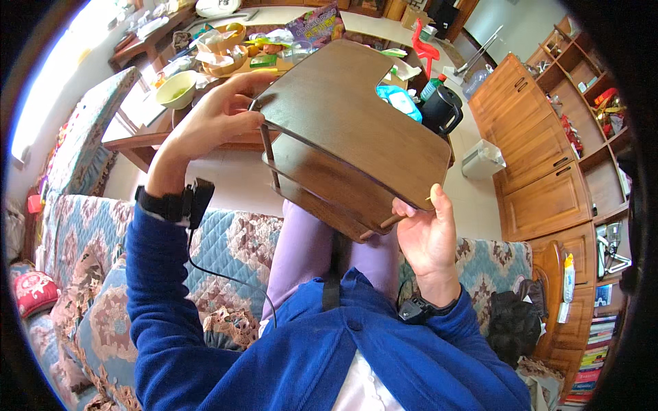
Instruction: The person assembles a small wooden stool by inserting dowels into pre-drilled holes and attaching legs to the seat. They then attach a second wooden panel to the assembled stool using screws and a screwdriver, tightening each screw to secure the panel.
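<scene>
A small brown two-tier shelf (343, 103) hangs tilted above my knees, between both hands. Its top board has a cut-out on the far right side, and thin round posts link it to a lower board (322, 205). My left hand (223, 116) is closed on the left corner, thumb near a post, with some fingertips hidden behind the edge. At the near right corner, my right hand (428, 229) grips the shelf, its thumb up by the top board and fingers by a post. A tiny yellowish spot shows beside that thumb, too small to make out.
Beyond the shelf stands a cluttered wooden table with a pale green bowl (177, 90), a black kettle (442, 109) and a blue packet (399, 101). A white bin (483, 159) is by the wooden cabinet (541, 185) on the right. The quilted sofa (226, 236) lies around my legs.
</scene>
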Demonstrator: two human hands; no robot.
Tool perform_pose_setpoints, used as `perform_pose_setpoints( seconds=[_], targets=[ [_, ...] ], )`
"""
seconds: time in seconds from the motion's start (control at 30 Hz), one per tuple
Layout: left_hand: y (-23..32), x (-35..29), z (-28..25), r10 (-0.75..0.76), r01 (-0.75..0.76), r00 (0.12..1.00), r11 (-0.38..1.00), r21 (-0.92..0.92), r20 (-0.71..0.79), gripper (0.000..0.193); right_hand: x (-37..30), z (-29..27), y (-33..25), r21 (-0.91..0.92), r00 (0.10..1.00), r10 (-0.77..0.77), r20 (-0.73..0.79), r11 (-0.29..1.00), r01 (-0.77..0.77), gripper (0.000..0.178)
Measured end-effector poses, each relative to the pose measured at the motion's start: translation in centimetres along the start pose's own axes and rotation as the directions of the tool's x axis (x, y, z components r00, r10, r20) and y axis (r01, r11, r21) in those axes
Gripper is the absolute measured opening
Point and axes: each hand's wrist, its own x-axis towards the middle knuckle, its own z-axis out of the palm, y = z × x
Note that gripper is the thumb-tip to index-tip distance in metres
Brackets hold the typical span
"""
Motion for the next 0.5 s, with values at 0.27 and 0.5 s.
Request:
perform_pose_setpoints(
  seconds=[0.27, 0.5],
  targets=[
    [0.3, 0.9, -0.1, -0.011, 0.122, 0.97, 0.887, 0.446, -0.242, 0.031, 1.1, 0.9, 0.1, 0.028, 0.973, 0.167, 0.159, 0.984, -0.174, 0.027],
    [0.1, 4.4, -0.1, 0.066, 0.028, 0.992, 0.731, 0.682, -0.111, 0.029, 1.4, 1.0, 0.8, -0.094, 0.983, 0.16, 0.092, 0.984, -0.151, 0.023]
  ],
)
